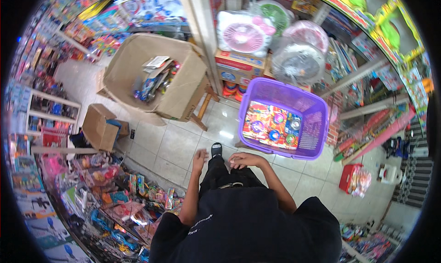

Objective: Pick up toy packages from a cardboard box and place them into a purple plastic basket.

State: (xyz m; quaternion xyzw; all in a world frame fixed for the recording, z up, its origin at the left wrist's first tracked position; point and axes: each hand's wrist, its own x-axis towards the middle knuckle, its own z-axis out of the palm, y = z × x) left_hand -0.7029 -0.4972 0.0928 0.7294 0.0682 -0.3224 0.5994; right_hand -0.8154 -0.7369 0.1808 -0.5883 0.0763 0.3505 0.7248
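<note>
My left hand point(200, 161) hangs in front of my left leg with fingers loosely bent and nothing in it. Across my waist reaches my right hand point(244, 160), palm down and also holding nothing. Nearest to the right hand is a purple plastic basket point(318, 121) with perforated walls. Bright printed toy packages point(260, 126) with round colored pieces lie at its bottom. Ahead and to the left, a large open cardboard box point(120, 73) contains several small packaged items point(153, 82). Wooden legs point(201, 121) show beneath that box.
A smaller open cardboard box point(100, 126) stands on the tiled floor at left. Packaged toys point(113, 201) fill the low display beside me. Bagged fans point(244, 37) rest on cartons beyond the basket. A red container point(349, 176) stands at right. A white post point(201, 28) rises ahead.
</note>
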